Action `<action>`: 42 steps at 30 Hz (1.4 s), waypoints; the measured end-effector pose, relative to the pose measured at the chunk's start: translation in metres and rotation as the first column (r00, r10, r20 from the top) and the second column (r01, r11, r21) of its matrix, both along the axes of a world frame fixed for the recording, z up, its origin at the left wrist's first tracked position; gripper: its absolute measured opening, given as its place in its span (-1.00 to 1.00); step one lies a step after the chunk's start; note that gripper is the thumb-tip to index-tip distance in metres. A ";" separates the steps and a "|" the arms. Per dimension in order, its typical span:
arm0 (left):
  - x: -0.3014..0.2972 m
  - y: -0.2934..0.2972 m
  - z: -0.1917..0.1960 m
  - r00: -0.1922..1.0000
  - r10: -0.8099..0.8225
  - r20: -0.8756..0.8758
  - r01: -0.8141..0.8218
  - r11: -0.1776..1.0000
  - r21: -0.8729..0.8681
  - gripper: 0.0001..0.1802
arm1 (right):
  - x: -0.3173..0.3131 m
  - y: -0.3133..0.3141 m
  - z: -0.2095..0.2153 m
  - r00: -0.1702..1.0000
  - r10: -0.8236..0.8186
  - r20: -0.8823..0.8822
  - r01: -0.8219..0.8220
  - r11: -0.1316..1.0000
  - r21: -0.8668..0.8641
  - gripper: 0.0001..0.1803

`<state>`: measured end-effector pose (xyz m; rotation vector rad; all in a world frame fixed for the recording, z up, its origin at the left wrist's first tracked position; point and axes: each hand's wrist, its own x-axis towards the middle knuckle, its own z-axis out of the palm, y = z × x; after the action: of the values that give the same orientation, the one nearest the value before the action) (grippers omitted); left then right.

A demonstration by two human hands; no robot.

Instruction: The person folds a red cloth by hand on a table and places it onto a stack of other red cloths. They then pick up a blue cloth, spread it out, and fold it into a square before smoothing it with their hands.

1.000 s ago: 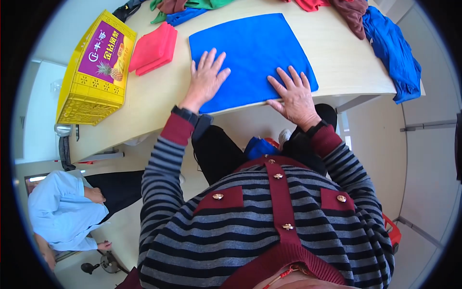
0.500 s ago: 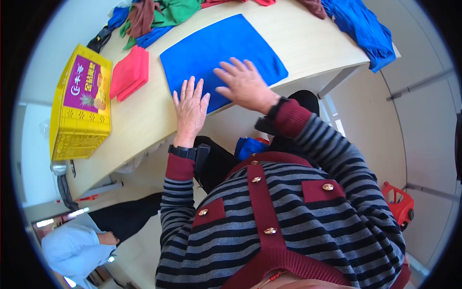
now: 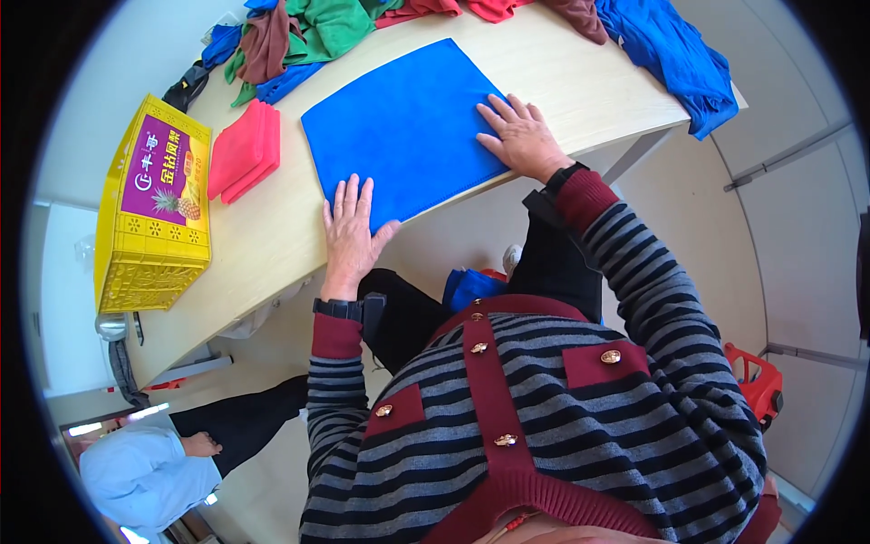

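Observation:
A blue cloth point(image 3: 408, 127) lies spread flat on the pale wooden table, one side along the table's near edge. My left hand point(image 3: 352, 231) rests on its near left corner, fingers stretched out and thumb apart. At the cloth's right side, my right hand point(image 3: 524, 140) lies flat over the edge with fingers spread. Neither hand grips anything. To the left of the blue cloth sits a small stack of folded red cloths point(image 3: 245, 152).
A yellow plastic crate point(image 3: 154, 204) stands at the table's left end. Rumpled green cloth point(image 3: 331, 32), brown and red cloths pile along the far side. Blue cloth point(image 3: 675, 59) hangs over the right corner. Another person point(image 3: 145, 467) is at lower left; a red plastic object point(image 3: 754, 385) stands at right.
My right hand has moved right, from above the cloth's middle to its right edge. My left hand has shifted slightly down to the near left corner. The cloth's right edge has drawn in.

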<state>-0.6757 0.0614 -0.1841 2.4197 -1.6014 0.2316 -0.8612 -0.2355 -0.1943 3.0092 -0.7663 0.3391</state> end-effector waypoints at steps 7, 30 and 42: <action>-0.009 0.032 -0.004 0.996 -0.073 0.050 0.079 0.987 -0.142 -0.27 | -0.037 0.031 0.022 0.948 0.310 -0.074 -0.312 0.950 -0.020 -0.28; 0.115 -0.009 0.059 0.773 0.034 -0.634 -0.266 0.924 -0.275 -0.71 | 0.041 -0.072 0.087 0.979 0.093 0.183 -0.186 0.773 0.606 -0.48; 0.186 -0.048 -0.020 0.810 0.047 -0.585 -0.342 0.849 -0.404 -0.57 | 0.086 -0.089 0.034 0.967 -0.200 0.159 0.089 0.846 0.525 -0.45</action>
<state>-0.4899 0.0131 -0.2036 1.9859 -0.8842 -0.0383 -0.7753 -0.3245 -0.1607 3.4067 -1.2862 0.5270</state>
